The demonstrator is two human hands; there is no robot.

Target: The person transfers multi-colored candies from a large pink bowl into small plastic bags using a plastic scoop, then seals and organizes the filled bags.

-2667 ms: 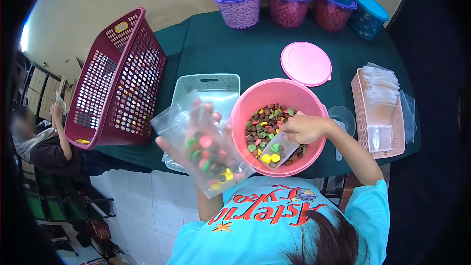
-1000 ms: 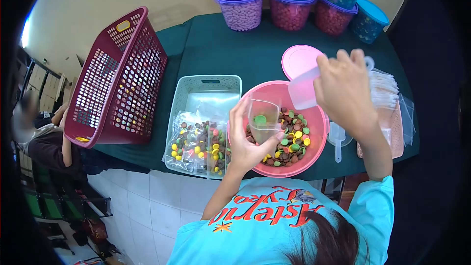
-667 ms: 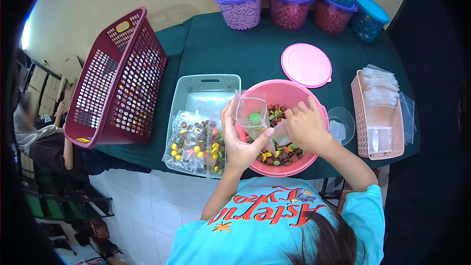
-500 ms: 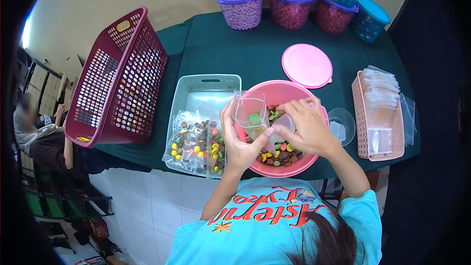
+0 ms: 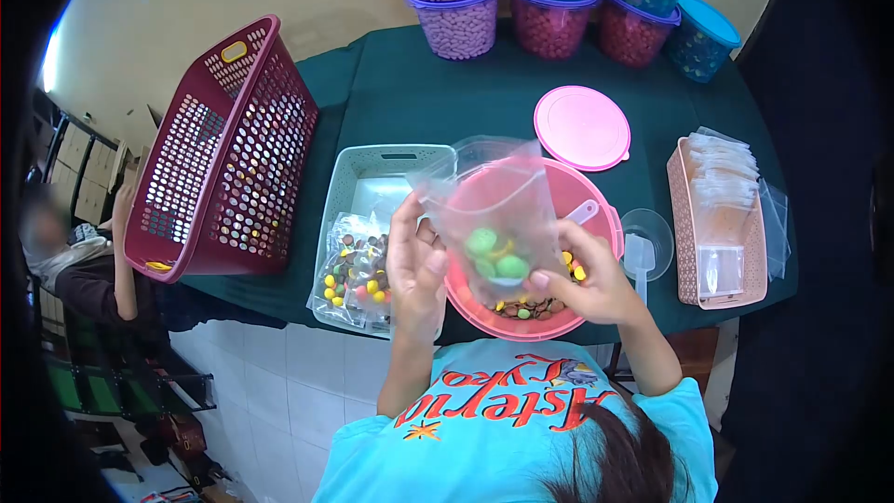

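Note:
A clear plastic zip bag [image 5: 498, 210] is held up over the pink tub, with several green and yellow round candies [image 5: 498, 256] in its bottom. My left hand [image 5: 414, 265] is at the bag's left side, fingers curled against it and partly hidden. The lower right corner of the bag is pinched by my right hand [image 5: 601, 279], thumb in front. Behind the bag, the pink tub [image 5: 596, 188] holds brown, yellow and green candies [image 5: 526, 309]. A whitish scoop handle [image 5: 584, 212] rests inside the tub's right rim.
On the left, a pale green basket [image 5: 346, 188] contains filled candy bags [image 5: 358, 270]; a maroon basket [image 5: 265, 158] stands beyond. A clear bowl [image 5: 663, 233] with a white scoop [image 5: 640, 256], a pink lid [image 5: 582, 128] and a basket of empty bags [image 5: 684, 224] lie rightward. Tubs [image 5: 456, 28] line the back.
The bag has been lifted and turned to face me, and more candies now show in it. My right hand has left the tub's contents and taken the bag's lower corner.

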